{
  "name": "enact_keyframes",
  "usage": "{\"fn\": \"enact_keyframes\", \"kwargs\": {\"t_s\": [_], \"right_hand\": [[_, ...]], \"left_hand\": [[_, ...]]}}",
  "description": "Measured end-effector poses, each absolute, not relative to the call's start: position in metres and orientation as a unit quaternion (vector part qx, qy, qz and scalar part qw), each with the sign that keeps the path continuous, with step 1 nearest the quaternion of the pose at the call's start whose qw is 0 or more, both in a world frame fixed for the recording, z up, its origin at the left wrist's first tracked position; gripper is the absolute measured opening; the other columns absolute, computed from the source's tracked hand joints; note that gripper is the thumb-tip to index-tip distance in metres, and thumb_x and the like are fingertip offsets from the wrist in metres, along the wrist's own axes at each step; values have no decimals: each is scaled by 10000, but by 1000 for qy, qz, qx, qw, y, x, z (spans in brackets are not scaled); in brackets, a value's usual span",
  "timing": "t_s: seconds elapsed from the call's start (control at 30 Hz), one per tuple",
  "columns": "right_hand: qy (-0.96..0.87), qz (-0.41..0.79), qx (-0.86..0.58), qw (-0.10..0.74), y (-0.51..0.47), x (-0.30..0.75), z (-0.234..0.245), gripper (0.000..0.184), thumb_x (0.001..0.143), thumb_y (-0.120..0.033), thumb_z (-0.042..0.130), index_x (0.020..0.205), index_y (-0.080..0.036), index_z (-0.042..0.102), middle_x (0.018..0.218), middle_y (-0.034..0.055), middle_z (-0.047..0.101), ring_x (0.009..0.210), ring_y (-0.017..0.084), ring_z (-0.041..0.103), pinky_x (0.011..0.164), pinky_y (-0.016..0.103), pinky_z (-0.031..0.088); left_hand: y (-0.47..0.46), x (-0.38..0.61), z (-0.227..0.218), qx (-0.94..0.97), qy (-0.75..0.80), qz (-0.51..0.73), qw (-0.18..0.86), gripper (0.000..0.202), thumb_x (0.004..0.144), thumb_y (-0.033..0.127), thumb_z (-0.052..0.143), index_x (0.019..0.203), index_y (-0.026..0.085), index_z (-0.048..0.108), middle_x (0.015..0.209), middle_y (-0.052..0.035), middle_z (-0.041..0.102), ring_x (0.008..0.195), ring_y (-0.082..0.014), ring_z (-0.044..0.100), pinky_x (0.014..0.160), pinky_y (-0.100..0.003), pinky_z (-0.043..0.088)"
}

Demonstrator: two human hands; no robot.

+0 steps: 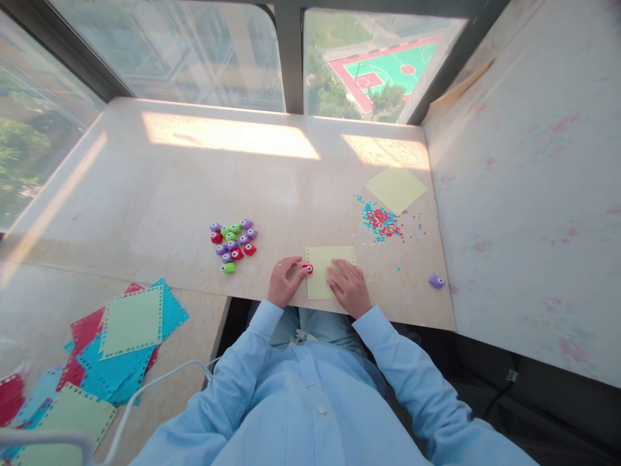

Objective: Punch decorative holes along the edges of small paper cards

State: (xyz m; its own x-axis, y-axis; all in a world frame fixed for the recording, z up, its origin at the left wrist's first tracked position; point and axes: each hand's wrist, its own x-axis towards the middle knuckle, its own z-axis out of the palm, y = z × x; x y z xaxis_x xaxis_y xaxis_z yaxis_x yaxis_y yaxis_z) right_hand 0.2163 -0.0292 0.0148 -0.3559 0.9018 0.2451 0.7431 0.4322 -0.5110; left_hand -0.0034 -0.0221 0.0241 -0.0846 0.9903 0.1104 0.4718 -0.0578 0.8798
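"What are the hands doing?"

"The left hand pinches a red punch at the left edge of a pale yellow sheet, by the tabletop's near side. The right hand lies spread over the sheet, gripping nothing."

"What could go wrong?"

"Light pressure from those spread fingers could let the paper skew, leaving a hole out of line with the small ones along its far edge. A sweeping right sleeve might also knock the purple punch at the far right of us off the near edge."

"Any brands or writing?"

"None I can read; the punches just carry eye-like marks."
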Motion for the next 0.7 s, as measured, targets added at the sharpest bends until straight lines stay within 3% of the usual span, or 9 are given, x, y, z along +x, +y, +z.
{"fn": "enact_keyframes", "kwargs": {"t_s": [0.2,0.5,0.7], "right_hand": [[-733,175,-539,376,-30,223,14,284,962,-303,460,1099,-219,693,1204,120,667,1200,248,568,1034,475,442],[-764,185,-525,325,-32,220,15,272,942,-287,501,1129,-216,685,1227,122,662,1224,255,552,1048,471,420],[-747,172,-511,389,-31,222,15,255,934,-241,513,1122,-213,683,1142,111,691,1142,239,598,1007,466,458]], "left_hand": [[-9,5,25,514,664,409,358,257,863,407,622,966,178,680,959,-81,719,872,-207,677,802,-364,548],[-7,4,27,517,657,400,376,247,850,402,634,943,178,681,951,-77,719,873,-198,674,808,-348,537],[0,10,34,527,691,337,363,271,779,425,704,871,171,681,882,-68,706,836,-199,654,790,-345,509]]}}
